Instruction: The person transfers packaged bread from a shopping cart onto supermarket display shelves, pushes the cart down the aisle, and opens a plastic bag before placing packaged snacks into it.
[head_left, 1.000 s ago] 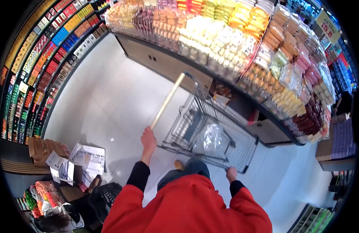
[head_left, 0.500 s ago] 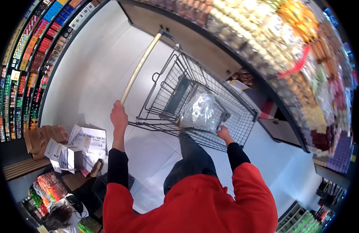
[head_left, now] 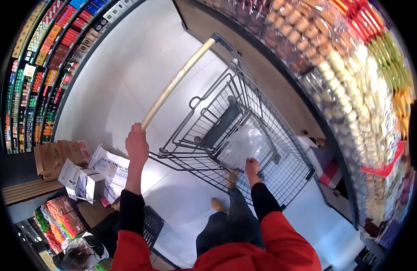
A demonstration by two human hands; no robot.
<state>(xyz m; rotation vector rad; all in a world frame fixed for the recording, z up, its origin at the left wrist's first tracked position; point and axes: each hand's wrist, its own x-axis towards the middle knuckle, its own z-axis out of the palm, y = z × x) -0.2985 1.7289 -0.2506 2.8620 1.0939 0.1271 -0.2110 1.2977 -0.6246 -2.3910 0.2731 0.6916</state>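
Observation:
A grey wire shopping cart (head_left: pixel 213 174) stands in front of me, its long pale handle (head_left: pixel 177 81) slanting across the head view. My left hand (head_left: pixel 137 145) is wrapped around the near end of that handle. Inside the basket is a clear plastic bag (head_left: pixel 244 142), crumpled and shiny; its contents cannot be made out. My right hand (head_left: pixel 252 167) reaches over the cart's near side, fingers closed at the bag's lower edge. The fingertips are partly hidden, but the hand appears to grip the bag.
A display of packaged snacks (head_left: pixel 339 90) curves along the right. Shelves of small boxes (head_left: pixel 46 67) line the left. Opened cartons (head_left: pixel 84 183) and a brown paper bag (head_left: pixel 50 160) sit at lower left, near a person's dark hair (head_left: pixel 70 255). Tiled floor (head_left: pixel 113 86) surrounds the cart.
The plastic bag sits lower in the basket and looks smaller. My right hand has moved left and slightly down with it. The cart appears shifted right; my left hand stays on the handle.

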